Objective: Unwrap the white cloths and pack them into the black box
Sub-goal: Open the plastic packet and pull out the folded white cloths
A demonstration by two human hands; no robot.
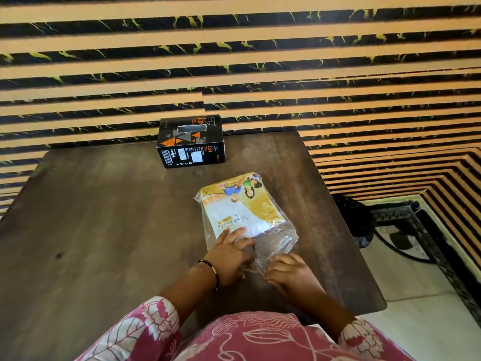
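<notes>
The white cloths (235, 220) lay sealed in a clear plastic packet (273, 243) on the bench (104, 217), on the person's side of the black box (190, 142), which stood closed at the wall edge. The left hand (229, 259) rested flat on the packet, fingers straight, probably to steady it. The right hand (289, 272) pinched the loose plastic end, apparently to open it.

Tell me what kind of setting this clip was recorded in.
Probably a room in a home, not a workshop: a dark wooden table set against a decorative striped wall panel, pale floor tiles to the right, and a retail black box with a plastic-wrapped packet on the table.
</notes>
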